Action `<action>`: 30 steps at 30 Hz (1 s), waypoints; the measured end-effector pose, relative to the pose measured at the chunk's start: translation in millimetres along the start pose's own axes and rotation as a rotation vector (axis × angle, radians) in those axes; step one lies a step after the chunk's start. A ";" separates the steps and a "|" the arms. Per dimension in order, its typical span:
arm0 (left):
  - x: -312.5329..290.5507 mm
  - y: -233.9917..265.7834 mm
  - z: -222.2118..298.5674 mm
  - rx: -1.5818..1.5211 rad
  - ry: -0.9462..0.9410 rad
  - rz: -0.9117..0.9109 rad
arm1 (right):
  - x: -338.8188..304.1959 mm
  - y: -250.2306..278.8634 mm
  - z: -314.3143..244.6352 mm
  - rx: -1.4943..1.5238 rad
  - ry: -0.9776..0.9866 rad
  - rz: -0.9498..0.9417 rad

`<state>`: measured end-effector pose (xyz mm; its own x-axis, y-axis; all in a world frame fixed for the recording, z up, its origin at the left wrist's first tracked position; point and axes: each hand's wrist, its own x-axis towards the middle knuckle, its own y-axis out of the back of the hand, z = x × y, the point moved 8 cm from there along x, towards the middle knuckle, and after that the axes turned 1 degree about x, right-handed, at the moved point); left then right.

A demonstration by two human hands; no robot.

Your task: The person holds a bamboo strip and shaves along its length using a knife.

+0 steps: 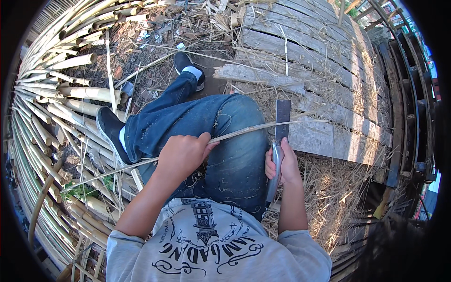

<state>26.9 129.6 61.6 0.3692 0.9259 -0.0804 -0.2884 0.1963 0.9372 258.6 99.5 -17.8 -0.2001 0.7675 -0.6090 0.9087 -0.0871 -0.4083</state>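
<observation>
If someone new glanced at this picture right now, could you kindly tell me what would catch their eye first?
Probably the knife, just right of the jeans, its handle in the right hand and its blade pointing up the picture. Next comes the long, thin strip, held in the left hand and running across the legs. Around these, pale poles crowd the left side and weathered boards lie at upper right.

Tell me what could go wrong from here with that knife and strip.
The knife in the right hand has its blade seemingly close beside the knee; a slip could cut it. The bare left hand grips the thin strip, so splinters might prick it.
</observation>
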 end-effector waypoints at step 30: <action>7.1 -5.5 8.9 -0.018 -0.043 0.003 | -8.3 -22.0 -5.0 -0.385 0.097 0.181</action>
<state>38.9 132.2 58.9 0.4054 0.9120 -0.0622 -0.3051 0.1991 0.9313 242.2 98.2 -0.3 -0.0064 0.8195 -0.5730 1.0000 0.0031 -0.0067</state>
